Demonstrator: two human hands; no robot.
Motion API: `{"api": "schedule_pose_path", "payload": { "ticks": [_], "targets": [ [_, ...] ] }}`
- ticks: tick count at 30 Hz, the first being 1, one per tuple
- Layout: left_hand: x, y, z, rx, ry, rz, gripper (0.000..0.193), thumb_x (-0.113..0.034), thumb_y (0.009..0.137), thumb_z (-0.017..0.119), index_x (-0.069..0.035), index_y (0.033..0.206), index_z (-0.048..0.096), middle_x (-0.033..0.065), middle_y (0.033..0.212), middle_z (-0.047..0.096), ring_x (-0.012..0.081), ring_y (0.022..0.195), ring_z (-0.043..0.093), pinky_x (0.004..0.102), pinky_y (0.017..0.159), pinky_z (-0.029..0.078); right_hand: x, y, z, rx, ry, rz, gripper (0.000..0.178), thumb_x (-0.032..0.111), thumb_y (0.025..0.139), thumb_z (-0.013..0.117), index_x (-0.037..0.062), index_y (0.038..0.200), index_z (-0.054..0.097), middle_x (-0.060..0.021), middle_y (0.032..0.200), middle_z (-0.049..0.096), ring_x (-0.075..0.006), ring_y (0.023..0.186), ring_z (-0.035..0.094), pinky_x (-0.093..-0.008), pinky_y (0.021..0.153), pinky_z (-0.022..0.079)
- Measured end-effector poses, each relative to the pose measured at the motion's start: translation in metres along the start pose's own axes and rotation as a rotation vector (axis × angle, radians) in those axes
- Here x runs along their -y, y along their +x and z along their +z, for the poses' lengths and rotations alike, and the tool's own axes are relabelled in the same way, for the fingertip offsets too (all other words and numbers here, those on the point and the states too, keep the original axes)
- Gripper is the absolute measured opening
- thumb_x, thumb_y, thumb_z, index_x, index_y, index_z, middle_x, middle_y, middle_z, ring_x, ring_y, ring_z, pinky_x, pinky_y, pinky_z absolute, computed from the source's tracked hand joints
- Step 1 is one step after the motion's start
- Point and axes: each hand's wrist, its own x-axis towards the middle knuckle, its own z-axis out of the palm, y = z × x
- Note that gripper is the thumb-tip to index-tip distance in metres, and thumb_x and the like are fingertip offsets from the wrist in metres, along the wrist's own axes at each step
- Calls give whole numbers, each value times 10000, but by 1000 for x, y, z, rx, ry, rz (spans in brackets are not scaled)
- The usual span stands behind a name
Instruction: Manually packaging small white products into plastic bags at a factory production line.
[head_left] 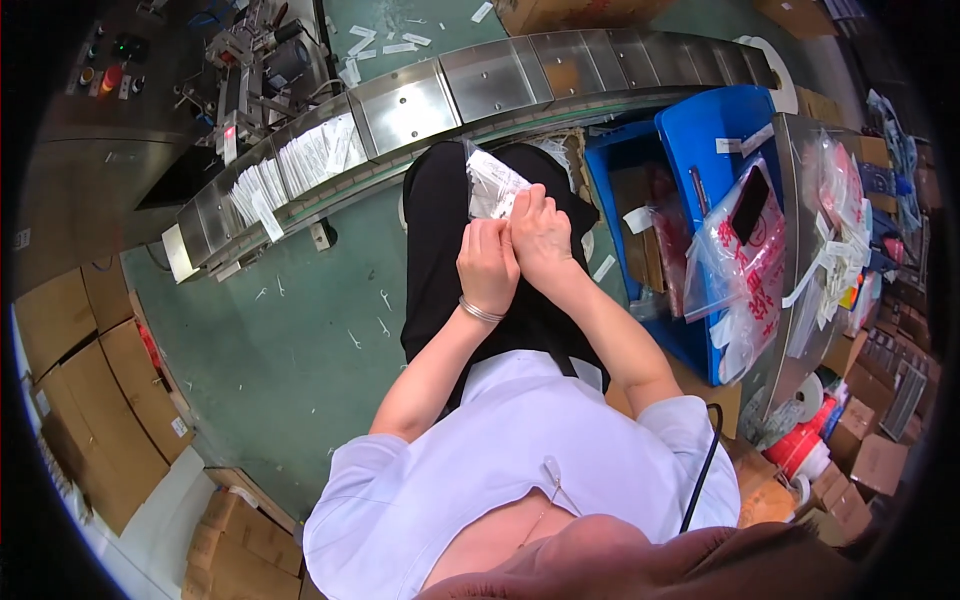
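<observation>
A small clear plastic bag (492,187) filled with white printed packets lies over my lap. Closed around its near end are both my hands, side by side and touching. My left hand (487,262), with a bracelet at the wrist, has its fingers curled in a pinch at the bag's edge. My right hand (541,228) grips the bag's near right corner, fingers bent over it. The part of the bag under my fingers is hidden. Beyond my knees runs a steel conveyor (405,108), with rows of white packets (318,158) standing in it at the left.
A blue bin (690,120) stands at my right, with plastic bags and a black phone (750,205) on top. At the far left is a machine (270,70). Cardboard boxes (105,420) stack at the left. Scraps (384,300) litter the green floor.
</observation>
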Motion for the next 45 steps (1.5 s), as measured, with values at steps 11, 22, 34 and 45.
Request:
{"api": "schedule_pose_path", "payload": {
  "ticks": [11, 22, 34, 45],
  "targets": [
    [3, 3, 7, -26, 107, 119, 89, 10, 784, 595, -4, 852, 537, 135, 763, 523, 300, 697, 519, 369, 598, 453, -38, 0, -29, 114, 680, -18, 449, 117, 727, 639, -53, 1074, 412, -194, 1013, 467, -351, 860, 567, -421, 683, 491],
    [-13, 9, 8, -13, 99, 85, 83, -19, 788, 573, 1, 861, 541, 143, 768, 531, 306, 702, 531, 374, 599, 465, -3, -30, 15, -425, 1157, 175, 248, 167, 882, 514, -11, 1054, 529, -155, 1197, 458, -274, 1087, 463, -355, 964, 338],
    [36, 104, -20, 511, 465, 857, 687, -318, 579, 755, -47, 1151, 487, 72, 1062, 566, 271, 1032, 528, 466, 1015, 309, -14, -5, 14, -286, 1097, 75, 311, 239, 940, 394, -15, 1101, 473, -181, 1234, 416, -305, 1126, 416, -376, 982, 305],
    [-20, 57, 6, 618, -147, 595, 532, -242, 630, 696, 1, 1066, 515, 126, 1021, 571, 250, 1041, 531, 387, 920, 400, -25, -2, -68, -320, 945, 263, 598, 454, 937, 352, -31, 1285, 342, -217, 1324, 349, -337, 1184, 378, -388, 1015, 271]
  ]
}}
